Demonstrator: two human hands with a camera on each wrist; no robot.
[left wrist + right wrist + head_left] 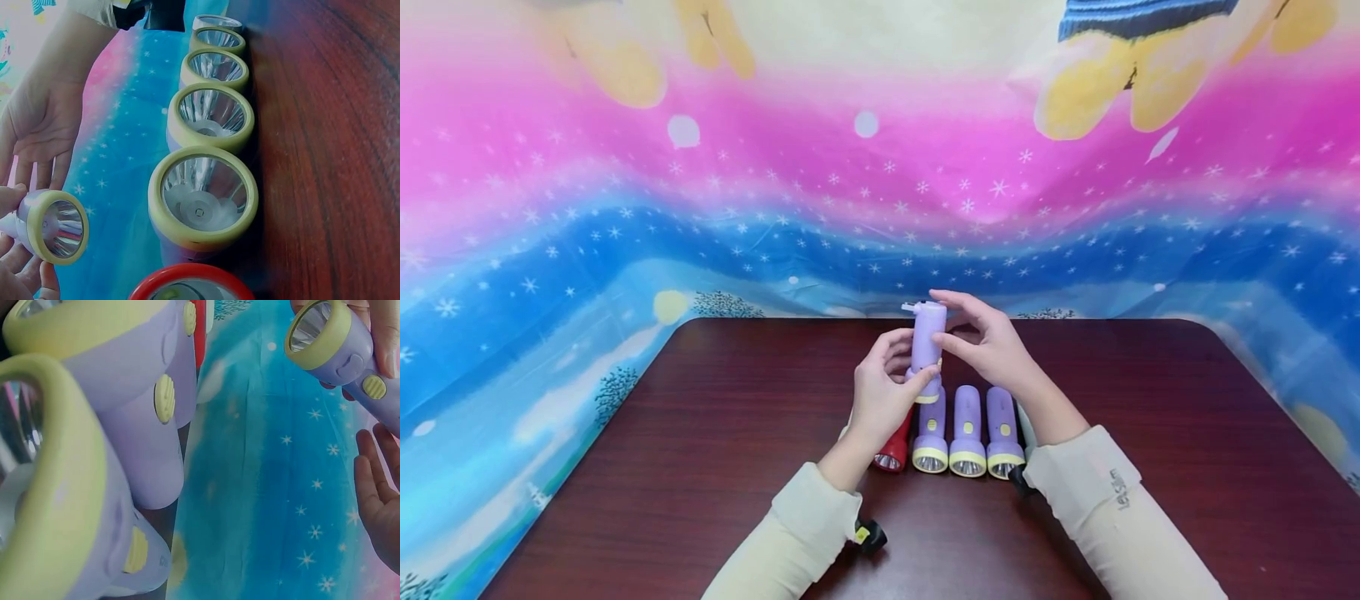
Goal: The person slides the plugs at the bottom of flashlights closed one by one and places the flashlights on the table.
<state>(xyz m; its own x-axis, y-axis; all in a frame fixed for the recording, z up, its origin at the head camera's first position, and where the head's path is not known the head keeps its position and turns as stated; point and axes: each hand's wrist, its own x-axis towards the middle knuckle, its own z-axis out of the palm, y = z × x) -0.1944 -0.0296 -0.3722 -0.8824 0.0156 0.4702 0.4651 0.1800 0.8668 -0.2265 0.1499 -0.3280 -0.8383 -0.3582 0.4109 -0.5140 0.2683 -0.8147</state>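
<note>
My left hand (pixel 880 387) grips a purple flashlight (pixel 929 333) above the table, its yellow-rimmed lens end tilted down. A small white piece (pixel 909 307) sticks out sideways at the raised tail end. Beside that tail is my right hand (pixel 992 337), thumb near the body and forefinger by the top. The left wrist view shows the held flashlight's lens (pixel 62 229) facing the camera, and the right palm (pixel 47 119) spread behind it. In the right wrist view, the right fingers (pixel 375 475) reach loosely toward the tail, and the yellow switch (pixel 374 387) shows.
Below the hands, several purple flashlights (pixel 967 429) lie side by side on the dark wooden table (pixel 700 483), lenses toward me. A red flashlight (pixel 891 446) lies at their left. My sleeves partly hide the row's ends. A printed snowflake cloth (pixel 820 192) hangs behind the table.
</note>
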